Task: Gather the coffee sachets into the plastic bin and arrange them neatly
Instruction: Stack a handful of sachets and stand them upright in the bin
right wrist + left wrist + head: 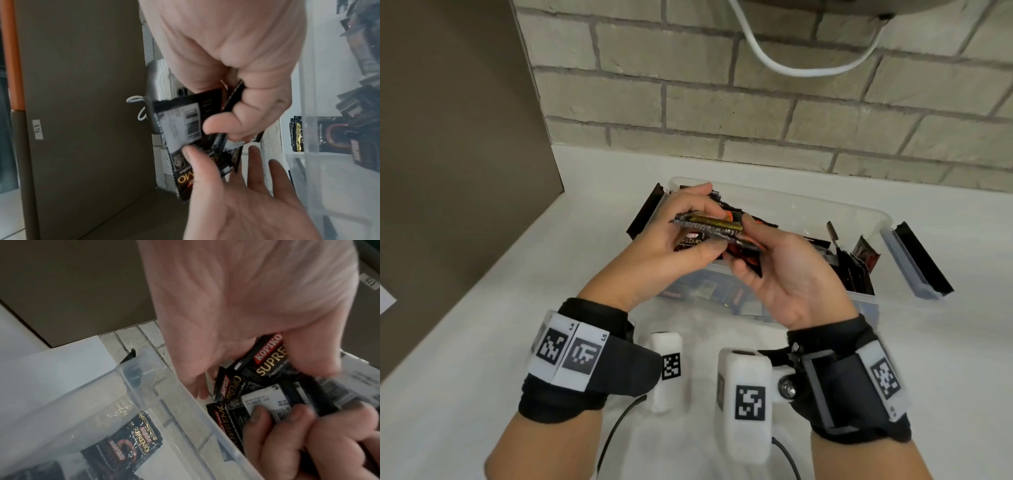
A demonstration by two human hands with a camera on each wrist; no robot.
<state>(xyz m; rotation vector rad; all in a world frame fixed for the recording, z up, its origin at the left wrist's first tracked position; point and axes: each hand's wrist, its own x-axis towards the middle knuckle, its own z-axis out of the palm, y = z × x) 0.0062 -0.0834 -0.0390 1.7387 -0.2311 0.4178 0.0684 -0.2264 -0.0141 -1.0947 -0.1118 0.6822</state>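
A white counter (482,342) runs up to a grey brick wall (756,113), with a tall brown panel (455,137) standing at its left end and a white cable (784,66) looping down the bricks. On the counter sits the clear plastic bin (866,214), its dark latches folded out at both short ends. Loose black coffee sachets (856,265) lie inside it, some leaning on edge against the right end and others flat on the floor of the bin, as the left wrist view shows through the clear wall. Above the bin's near left part, both hands meet around a small stack of sachets (709,226), held clear of the bin floor. The left hand (671,240) grips the stack, its fingers curled over the top edge and its thumb pressed beneath. The right hand (787,274) lies palm up, its thumb and forefinger pinching the right end of the same stack while its other fingers spread loosely below, as the right wrist view shows. The sachets in the stack are fanned and not squared, printed faces and white label backs both showing. Each wrist carries a black band with white marker blocks.
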